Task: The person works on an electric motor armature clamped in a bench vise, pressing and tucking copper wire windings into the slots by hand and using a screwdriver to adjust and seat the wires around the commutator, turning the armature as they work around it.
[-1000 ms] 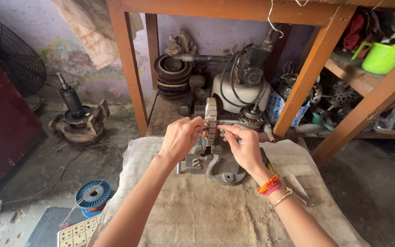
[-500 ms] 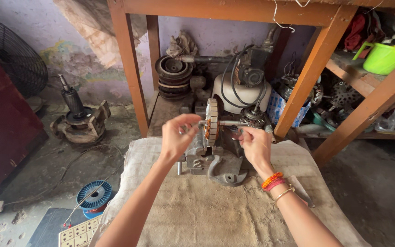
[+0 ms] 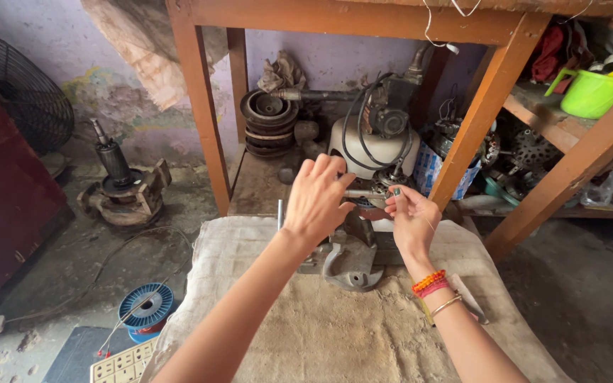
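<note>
A small grey metal winding stand point(image 3: 349, 261) sits on a burlap-covered surface point(image 3: 335, 330). A thin horizontal shaft point(image 3: 365, 193) runs across its top. My left hand point(image 3: 317, 200) is raised over the stand, fingers curled round the round metal part on the shaft, which it hides almost fully. My right hand point(image 3: 411, 216) is just right of it, with thumb and forefinger pinched at the shaft's end on what looks like a thin wire. Orange and metal bangles circle the right wrist.
A wooden table's legs point(image 3: 196, 113) frame a white pump with black cable point(image 3: 367, 138) and stacked metal rings point(image 3: 267, 124). A blue wire spool point(image 3: 147, 306), a motor rotor on a base point(image 3: 122, 188) and a fan guard point(image 3: 23, 85) are at left. A green tub point(image 3: 594, 92) stands on the right shelf.
My left hand has moved over the round part and now covers it. My right hand has shifted slightly right along the shaft, still pinched.
</note>
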